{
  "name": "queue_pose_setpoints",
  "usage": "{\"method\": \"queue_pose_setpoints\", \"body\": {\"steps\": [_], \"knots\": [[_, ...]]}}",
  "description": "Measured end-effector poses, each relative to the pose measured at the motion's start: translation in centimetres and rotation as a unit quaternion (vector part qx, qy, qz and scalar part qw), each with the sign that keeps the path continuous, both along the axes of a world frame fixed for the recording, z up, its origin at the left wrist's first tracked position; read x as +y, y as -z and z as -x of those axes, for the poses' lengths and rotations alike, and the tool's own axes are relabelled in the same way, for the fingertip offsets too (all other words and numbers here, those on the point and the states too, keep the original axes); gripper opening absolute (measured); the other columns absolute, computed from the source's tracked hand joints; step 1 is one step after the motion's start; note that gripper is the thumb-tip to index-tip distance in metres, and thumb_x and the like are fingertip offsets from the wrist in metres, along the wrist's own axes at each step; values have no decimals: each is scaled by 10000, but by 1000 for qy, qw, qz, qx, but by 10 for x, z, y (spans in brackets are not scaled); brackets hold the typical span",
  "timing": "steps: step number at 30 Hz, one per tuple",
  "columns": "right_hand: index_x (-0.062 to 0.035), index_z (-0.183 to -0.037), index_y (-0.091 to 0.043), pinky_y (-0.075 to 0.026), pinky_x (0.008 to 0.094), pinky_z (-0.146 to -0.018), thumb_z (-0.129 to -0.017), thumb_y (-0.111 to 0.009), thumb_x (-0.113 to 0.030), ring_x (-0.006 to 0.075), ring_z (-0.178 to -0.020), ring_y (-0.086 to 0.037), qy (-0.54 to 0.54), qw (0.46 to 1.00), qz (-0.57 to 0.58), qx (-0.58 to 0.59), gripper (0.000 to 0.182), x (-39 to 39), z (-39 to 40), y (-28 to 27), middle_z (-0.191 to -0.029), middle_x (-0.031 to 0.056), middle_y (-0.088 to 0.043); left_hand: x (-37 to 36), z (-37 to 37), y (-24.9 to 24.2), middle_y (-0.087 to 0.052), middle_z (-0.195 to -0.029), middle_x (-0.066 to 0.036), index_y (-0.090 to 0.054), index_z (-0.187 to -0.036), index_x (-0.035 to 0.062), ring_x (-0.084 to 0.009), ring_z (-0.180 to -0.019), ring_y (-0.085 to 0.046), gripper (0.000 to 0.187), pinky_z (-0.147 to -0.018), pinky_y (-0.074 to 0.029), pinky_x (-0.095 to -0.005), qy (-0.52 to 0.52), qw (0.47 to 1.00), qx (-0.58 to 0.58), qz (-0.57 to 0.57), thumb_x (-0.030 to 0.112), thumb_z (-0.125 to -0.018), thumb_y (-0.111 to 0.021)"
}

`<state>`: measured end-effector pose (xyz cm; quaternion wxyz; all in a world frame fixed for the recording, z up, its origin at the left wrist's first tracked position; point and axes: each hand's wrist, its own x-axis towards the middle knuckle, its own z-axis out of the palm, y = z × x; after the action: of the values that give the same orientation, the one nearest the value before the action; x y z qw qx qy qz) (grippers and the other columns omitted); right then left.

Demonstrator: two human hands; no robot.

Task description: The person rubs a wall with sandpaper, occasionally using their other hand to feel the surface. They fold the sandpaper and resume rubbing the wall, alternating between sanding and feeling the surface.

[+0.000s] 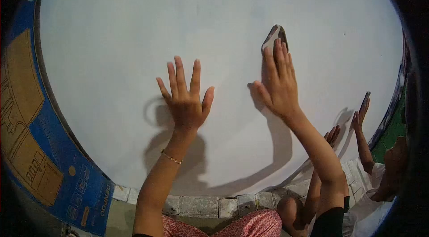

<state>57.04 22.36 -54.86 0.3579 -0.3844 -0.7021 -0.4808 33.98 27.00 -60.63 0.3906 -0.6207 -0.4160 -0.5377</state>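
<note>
My left hand (185, 103) lies against the large white surface (228, 18) with its fingers spread and nothing in it; a thin bracelet (171, 156) is round that wrist. Further right and higher up, my right hand (279, 85) is flat, its fingers stretched upward and its thumb out to the side. Its fingertips rest on a small dark-edged piece (276, 30) with a pale middle, pressed against the white surface. The fingers hide the piece's lower part.
Another person (377, 192) is at the lower right, both hands at the white surface, one with a thin dark object (367, 97). Blue and brown printed cardboard (53, 147) lines the left edge. Pale bricks (199, 205) run along the bottom. Green material (393, 130) shows at right.
</note>
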Motion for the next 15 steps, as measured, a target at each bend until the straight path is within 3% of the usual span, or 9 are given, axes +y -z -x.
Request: {"method": "queue_pose_setpoints", "body": {"steps": [1,3,5,7,9,11,13,15], "knots": [[-52,-1437,-311,-209,483,-1123,-889,-490,-525,379,-1391,-220,7,1000,-14,11,746,-1,8,5,-1472,258,-260,-3,-2,-12,-169,-1519,-238,-324,-1452,115,-399,-1413,-129,642,-1102,-19,-597,1,1000,1,0,416,-906,-477],[-136,-1441,-334,-153,491,-1140,-892,-469,-542,299,-1407,-218,-23,992,98,-82,696,-1,15,18,-1504,169,-258,-9,-8,-32,-174,-1521,-231,-330,-1451,117,-380,-1416,-141,641,-1107,-16,-584,29,999,-17,1,372,-892,-515],[-173,-1433,-355,-129,491,-1146,-898,-446,-555,267,-1404,-234,-16,988,92,-126,664,6,12,22,-1509,132,-267,-10,-12,-37,-174,-1524,-223,-327,-1454,125,-363,-1418,-149,638,-1108,-21,-582,32,999,-23,-3,341,-888,-527],[-133,-1428,-372,-144,487,-1138,-903,-431,-556,309,-1399,-240,33,997,18,-71,677,4,0,5,-1517,146,-245,-7,-12,-35,-169,-1529,-211,-315,-1459,132,-363,-1419,-144,644,-1109,-21,-579,39,999,-26,-23,339,-887,-526],[-140,-1448,-334,-63,494,-1145,-914,-449,-369,294,-1418,-194,-2,997,-39,73,592,6,-10,-16,-1530,136,-223,-9,-16,-33,-210,-1519,-202,-336,-1452,149,-348,-1412,-181,632,-1112,-54,-569,27,999,-32,-22,361,-888,-525],[-142,-1463,-295,-65,505,-1141,-913,-442,-450,290,-1419,-189,20,986,-71,150,648,16,-11,-23,-1518,164,-237,-6,-11,-35,-251,-1509,-194,-357,-1444,166,-334,-1406,-218,620,-1116,-86,-559,8,999,-38,-29,383,-888,-525],[-151,-1468,-285,-70,496,-1145,-915,-438,-470,286,-1423,-176,14,989,-76,129,657,16,15,-7,-1525,152,-222,-3,-10,-32,-172,-1532,-198,-314,-1461,145,-356,-1420,-146,639,-1111,-33,-574,24,999,-32,-15,352,-890,-513],[-160,-1467,-290,-83,485,-1147,-897,-449,-528,263,-1418,-207,-21,999,11,22,696,11,34,12,-1526,119,-240,-5,-9,-31,-171,-1531,-200,-310,-1463,150,-355,-1420,-147,634,-1112,-36,-573,22,999,-34,-13,353,-894,-503]]}}
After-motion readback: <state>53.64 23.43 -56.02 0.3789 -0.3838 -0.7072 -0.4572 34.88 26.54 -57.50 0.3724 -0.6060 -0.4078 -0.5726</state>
